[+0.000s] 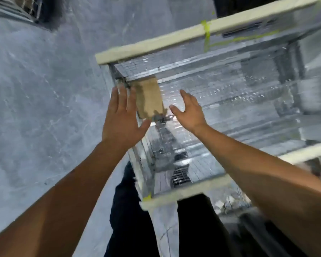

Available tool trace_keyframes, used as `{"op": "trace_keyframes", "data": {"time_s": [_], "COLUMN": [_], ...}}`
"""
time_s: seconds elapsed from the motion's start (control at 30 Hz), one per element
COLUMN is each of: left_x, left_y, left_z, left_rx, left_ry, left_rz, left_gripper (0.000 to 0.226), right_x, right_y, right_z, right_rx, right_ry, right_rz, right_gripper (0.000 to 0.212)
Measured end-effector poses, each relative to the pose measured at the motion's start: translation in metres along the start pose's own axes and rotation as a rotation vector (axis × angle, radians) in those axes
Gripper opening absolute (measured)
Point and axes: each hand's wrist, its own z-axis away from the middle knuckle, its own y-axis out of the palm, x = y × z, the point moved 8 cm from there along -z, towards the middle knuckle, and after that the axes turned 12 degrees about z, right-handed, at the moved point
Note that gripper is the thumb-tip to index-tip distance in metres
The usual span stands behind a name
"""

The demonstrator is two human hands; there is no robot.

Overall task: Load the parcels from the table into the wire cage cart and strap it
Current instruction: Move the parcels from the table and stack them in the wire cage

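The brown cardboard parcel (149, 98) is sitting inside the wire cage cart (156, 45), up in the far left corner, just under the pale padded top rail and against the mesh wall; the blur is making it hard to say whether it is resting on anything. You are holding your left hand (121, 115) flat and open just beside the parcel's left edge, fingers straight and pointing away from you, gripping nothing; whether they are touching the cardboard cannot be told. Your right hand (188, 112) is hovering open on the parcel's other side, fingers spread and relaxed, clear of it. A yellow-green strap (207, 32) is crossing the cart's far rail. You are standing at the cart's near rail in dark trousers (193, 229), with grey concrete floor (35, 89) lying to the left.
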Motion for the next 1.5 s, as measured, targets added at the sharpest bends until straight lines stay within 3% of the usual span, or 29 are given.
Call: {"op": "trace_keyframes", "data": {"time_s": [0.17,0.37,0.63,0.83,1.03,1.23,1.5], "left_x": [-0.072,-0.157,-0.310,-0.377,-0.403,-0.404,-0.436], "left_y": [-0.023,-0.043,-0.024,0.026,0.057,0.071,0.103], "left_z": [0.030,0.078,0.226,0.382,0.547,0.666,0.722], "left_rx": [0.084,0.201,0.427,0.650,0.828,0.896,0.858], "left_ry": [0.154,0.412,0.911,1.139,1.257,1.250,1.217], "left_rz": [0.096,0.141,0.146,0.185,0.244,0.336,0.362], "left_gripper": [0.083,0.077,0.073,0.075,0.079,0.069,0.067], "right_x": [-0.017,-0.053,-0.122,-0.139,-0.138,-0.152,-0.213], "right_y": [-0.087,-0.129,-0.078,-0.012,0.076,0.129,0.137], "right_z": [0.113,0.289,0.564,0.743,0.890,1.002,1.038], "right_rx": [-0.203,-0.516,-0.880,-1.122,-1.337,-1.527,-1.520], "right_ry": [0.123,0.436,0.914,1.157,1.268,1.274,1.198], "right_rz": [0.027,-0.141,-0.415,-0.528,-0.657,-0.727,-0.813], "right_gripper": [0.073,0.065,0.065,0.065,0.067,0.065,0.069]}}
